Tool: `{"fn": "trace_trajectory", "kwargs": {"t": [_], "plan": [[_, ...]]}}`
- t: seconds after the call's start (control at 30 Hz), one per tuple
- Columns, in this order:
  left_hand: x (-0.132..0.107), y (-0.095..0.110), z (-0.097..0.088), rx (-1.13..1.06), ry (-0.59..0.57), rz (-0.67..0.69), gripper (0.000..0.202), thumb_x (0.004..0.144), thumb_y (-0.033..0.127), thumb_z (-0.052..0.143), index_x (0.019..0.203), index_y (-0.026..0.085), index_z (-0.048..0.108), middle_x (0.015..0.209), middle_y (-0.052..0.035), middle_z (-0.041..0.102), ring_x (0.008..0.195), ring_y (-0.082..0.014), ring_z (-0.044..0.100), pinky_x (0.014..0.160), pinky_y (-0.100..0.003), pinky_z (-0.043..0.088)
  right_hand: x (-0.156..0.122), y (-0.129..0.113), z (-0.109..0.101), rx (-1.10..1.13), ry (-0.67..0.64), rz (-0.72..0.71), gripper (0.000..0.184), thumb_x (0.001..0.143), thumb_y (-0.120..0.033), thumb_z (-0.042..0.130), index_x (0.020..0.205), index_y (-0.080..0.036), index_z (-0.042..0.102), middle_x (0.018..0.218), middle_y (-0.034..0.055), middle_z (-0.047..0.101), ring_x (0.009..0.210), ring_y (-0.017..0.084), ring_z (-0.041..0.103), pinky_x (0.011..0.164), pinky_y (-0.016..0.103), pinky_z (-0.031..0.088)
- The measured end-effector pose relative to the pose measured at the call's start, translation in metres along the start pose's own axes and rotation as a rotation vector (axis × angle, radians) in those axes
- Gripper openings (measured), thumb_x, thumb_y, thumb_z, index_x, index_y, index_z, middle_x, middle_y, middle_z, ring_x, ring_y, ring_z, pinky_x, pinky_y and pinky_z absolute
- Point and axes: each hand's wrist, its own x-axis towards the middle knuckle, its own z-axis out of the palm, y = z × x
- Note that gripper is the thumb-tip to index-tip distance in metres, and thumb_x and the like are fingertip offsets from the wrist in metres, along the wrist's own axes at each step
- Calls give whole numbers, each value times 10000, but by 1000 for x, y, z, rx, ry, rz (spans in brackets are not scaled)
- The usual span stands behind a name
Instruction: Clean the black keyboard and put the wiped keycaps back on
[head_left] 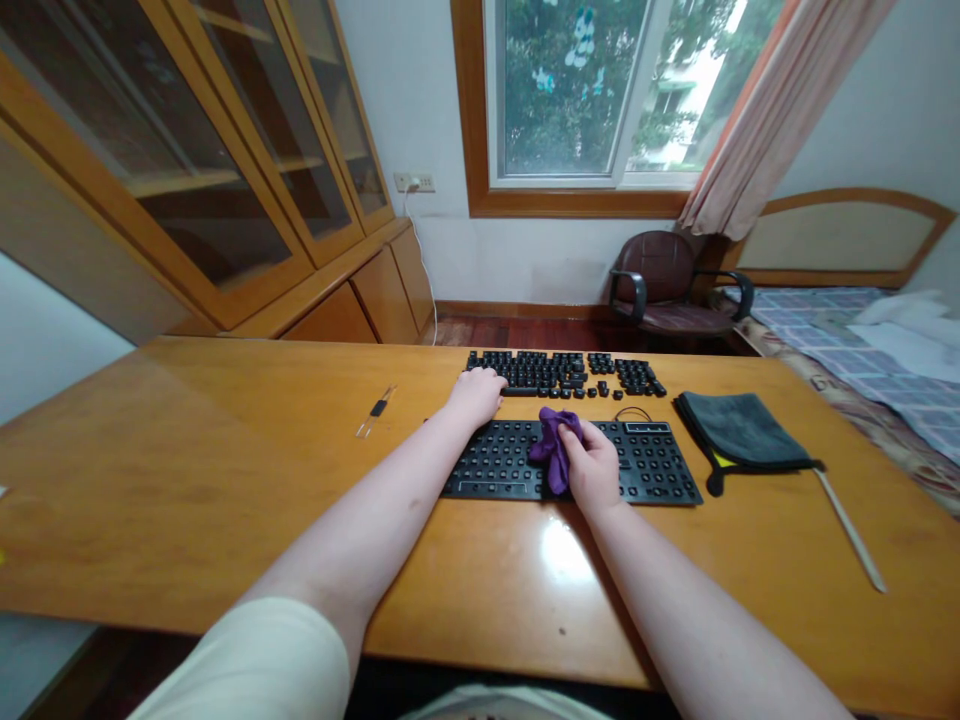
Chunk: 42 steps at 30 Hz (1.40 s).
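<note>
A black keyboard frame (pixel 652 470) with its keycaps taken off lies on the wooden desk (pixel 187 470). Behind it the loose black keycaps (pixel 570 372) are laid out in rows. My right hand (pixel 596 465) is closed on a crumpled purple cloth (pixel 553 445) and presses it onto the middle of the frame. My left hand (pixel 476 395) rests at the left end of the keycap rows, fingers curled over the caps; whether it holds one is hidden.
A folded dark grey cloth (pixel 739 430) lies right of the keyboard, with a thin pale stick (pixel 851 530) beside it. A small puller tool (pixel 377 408) lies to the left. Beyond the desk are a brown armchair (pixel 671 285), a bed (pixel 862 350) and a glass-door cabinet (pixel 225 170).
</note>
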Motion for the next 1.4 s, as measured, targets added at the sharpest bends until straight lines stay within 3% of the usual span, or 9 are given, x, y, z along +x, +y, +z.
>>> {"fn": "trace_trajectory", "kwargs": {"t": [0.3,0.53,0.7,0.77,0.83,1.0,1.13,1.27,1.4], "plan": [[15,-10,10,1,-40,-70,254,789,288,540,982,195,678,1059,-110,591,1008,-254,535,847,-344,435,-1,-2,1,42,-10,12,187,801,-345,575,797,-179,660,717,17,632,690,159,564,697,282,435],[8,-17,11,-44,-53,-115,181,748,286,584,890,210,666,938,-86,653,950,-249,576,844,-355,438,0,1,1,41,-2,8,201,795,-360,577,790,-180,666,721,22,643,684,167,578,689,289,445],[-7,-20,-1,-119,-17,-135,163,777,258,531,907,199,609,893,-76,665,836,-220,612,752,-323,462,0,-1,2,62,3,22,198,785,-368,588,787,-189,673,723,24,660,697,167,601,695,291,463],[-20,-13,-9,-182,28,-135,162,809,270,491,932,205,574,907,-56,656,819,-189,609,711,-286,466,0,-2,2,103,4,50,206,781,-375,591,805,-189,674,707,23,668,679,166,610,677,291,474],[-38,1,-18,-417,155,-141,138,808,281,506,910,202,554,861,-37,648,762,-164,601,682,-270,467,0,-2,3,140,10,80,232,774,-388,596,842,-182,678,736,33,685,696,177,626,680,301,487],[-85,47,-26,-748,375,-191,114,808,247,513,907,200,545,860,-14,642,759,-138,606,684,-251,494,2,-3,6,368,-31,186,341,786,-446,550,973,-185,666,984,71,697,903,224,639,814,354,494],[-99,67,-14,-770,474,-207,154,787,220,557,936,197,590,925,-29,664,864,-158,620,789,-282,506,2,-8,10,482,-146,259,403,817,-489,464,1012,-195,658,994,102,692,909,236,640,790,363,513],[-97,68,1,-756,559,-203,178,790,219,573,962,199,616,940,-32,684,872,-157,634,820,-299,517,-2,-8,13,521,-322,340,377,763,-469,572,1016,-203,659,999,82,690,944,240,627,817,371,502],[-97,69,8,-685,573,-69,182,796,211,574,967,216,636,950,-23,696,898,-161,637,858,-319,514,-5,-4,15,467,-297,389,394,639,-378,719,977,-181,666,1041,71,682,956,241,620,862,380,471]]}}
